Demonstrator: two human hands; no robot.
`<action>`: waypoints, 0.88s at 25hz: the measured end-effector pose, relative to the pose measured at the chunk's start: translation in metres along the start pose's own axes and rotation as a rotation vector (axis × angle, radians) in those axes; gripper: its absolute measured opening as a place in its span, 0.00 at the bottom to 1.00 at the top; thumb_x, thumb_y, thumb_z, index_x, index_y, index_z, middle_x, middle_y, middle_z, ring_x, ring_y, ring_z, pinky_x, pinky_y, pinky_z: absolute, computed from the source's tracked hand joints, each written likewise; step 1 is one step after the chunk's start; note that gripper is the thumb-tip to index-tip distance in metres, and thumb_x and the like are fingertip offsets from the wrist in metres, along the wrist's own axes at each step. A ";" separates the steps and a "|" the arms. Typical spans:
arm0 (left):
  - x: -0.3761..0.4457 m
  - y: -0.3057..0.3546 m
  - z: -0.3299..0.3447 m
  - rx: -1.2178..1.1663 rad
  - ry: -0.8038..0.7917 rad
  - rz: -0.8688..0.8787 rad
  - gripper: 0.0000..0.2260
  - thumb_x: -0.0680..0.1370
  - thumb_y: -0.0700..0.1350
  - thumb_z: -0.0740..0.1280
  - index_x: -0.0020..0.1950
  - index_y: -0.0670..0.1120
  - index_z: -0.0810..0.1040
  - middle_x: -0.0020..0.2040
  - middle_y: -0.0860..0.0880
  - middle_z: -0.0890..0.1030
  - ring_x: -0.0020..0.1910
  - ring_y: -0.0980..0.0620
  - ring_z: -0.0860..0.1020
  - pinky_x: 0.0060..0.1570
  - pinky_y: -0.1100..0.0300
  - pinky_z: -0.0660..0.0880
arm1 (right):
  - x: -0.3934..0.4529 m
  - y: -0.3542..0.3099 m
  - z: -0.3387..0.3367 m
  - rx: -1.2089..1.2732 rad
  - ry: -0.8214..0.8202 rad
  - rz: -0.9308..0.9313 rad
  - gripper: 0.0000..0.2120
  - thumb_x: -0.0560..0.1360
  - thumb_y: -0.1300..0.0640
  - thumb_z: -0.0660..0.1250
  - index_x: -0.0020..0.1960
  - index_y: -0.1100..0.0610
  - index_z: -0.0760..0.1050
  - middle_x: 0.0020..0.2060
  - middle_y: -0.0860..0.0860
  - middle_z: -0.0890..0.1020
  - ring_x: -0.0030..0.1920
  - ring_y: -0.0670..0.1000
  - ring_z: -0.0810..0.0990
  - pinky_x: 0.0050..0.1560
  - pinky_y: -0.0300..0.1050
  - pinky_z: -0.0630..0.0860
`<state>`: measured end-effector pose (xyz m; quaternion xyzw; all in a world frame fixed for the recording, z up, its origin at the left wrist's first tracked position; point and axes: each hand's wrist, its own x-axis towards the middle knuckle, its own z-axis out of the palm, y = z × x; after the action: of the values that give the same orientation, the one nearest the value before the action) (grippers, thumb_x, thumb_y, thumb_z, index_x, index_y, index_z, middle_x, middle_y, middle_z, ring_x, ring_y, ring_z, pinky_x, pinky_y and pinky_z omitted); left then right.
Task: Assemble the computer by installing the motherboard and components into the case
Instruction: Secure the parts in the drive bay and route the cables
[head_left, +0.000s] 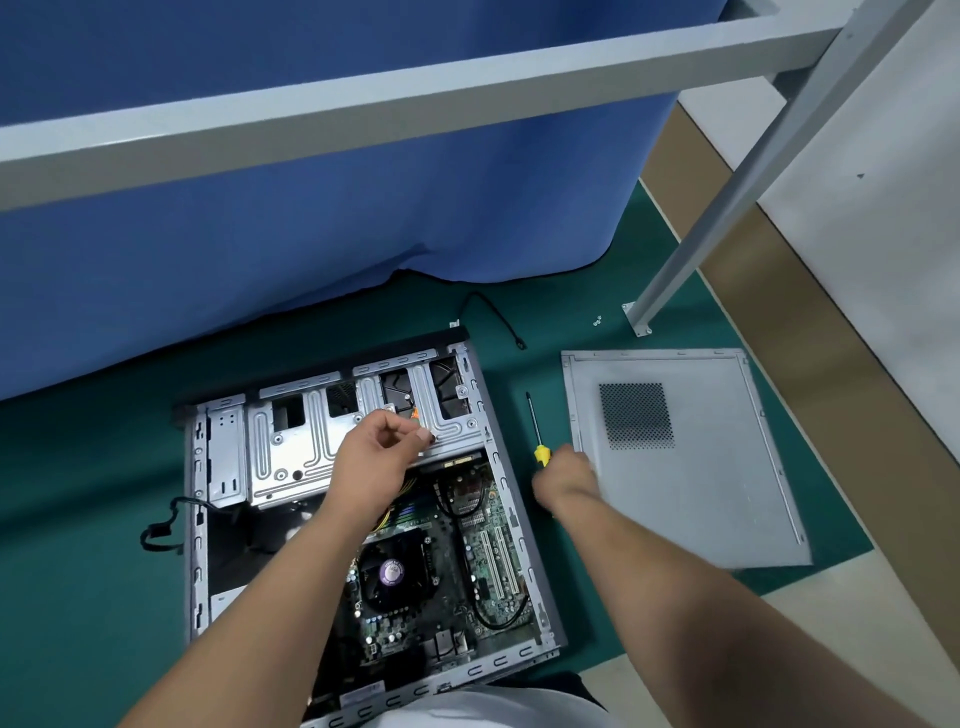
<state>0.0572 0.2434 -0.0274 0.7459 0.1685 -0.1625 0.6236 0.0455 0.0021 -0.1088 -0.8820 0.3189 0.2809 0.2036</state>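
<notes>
I'm seeing the left hand (382, 447) pinching something tiny over the drive cage (311, 436) while the blurry right hand (563, 475) is gripping the screwdriver (537, 431) handle.

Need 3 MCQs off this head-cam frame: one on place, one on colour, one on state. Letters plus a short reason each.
1. Where does the side panel lie?
A. on the mat right of the case
B. fitted on the case
C. leaning on the curtain

2. What colour is the screwdriver handle?
A. red
B. yellow
C. blue

3. What is the left hand doing?
A. lying flat on the mat
B. pinching something small over the drive cage
C. gripping the screwdriver

Key:
1 A: the panel lies flat beside the open case.
2 B: the handle by the right hand is yellow.
3 B: its fingertips meet above the cage.
</notes>
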 end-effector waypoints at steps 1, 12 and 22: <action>0.002 -0.002 -0.001 0.002 -0.006 -0.004 0.04 0.78 0.43 0.74 0.48 0.45 0.81 0.45 0.48 0.87 0.51 0.54 0.85 0.58 0.54 0.77 | -0.001 0.000 0.002 -0.008 0.021 0.005 0.20 0.79 0.61 0.64 0.69 0.62 0.69 0.66 0.59 0.74 0.65 0.60 0.75 0.59 0.49 0.74; 0.004 -0.002 -0.018 -0.440 -0.037 -0.120 0.12 0.70 0.41 0.77 0.52 0.38 0.86 0.53 0.38 0.86 0.51 0.43 0.85 0.53 0.56 0.82 | -0.035 -0.024 -0.035 0.745 0.114 -0.226 0.06 0.83 0.51 0.62 0.49 0.50 0.75 0.38 0.47 0.78 0.38 0.50 0.76 0.43 0.51 0.78; -0.029 0.005 -0.038 -1.212 0.025 -0.309 0.11 0.78 0.36 0.70 0.59 0.34 0.78 0.56 0.37 0.85 0.56 0.42 0.85 0.48 0.54 0.84 | -0.115 -0.034 -0.049 0.785 -0.349 -0.639 0.08 0.81 0.54 0.69 0.58 0.46 0.83 0.37 0.44 0.83 0.34 0.49 0.75 0.31 0.41 0.70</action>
<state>0.0346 0.2790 -0.0036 0.2286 0.3438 -0.1173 0.9032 0.0134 0.0518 0.0067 -0.7329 0.0770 0.2069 0.6435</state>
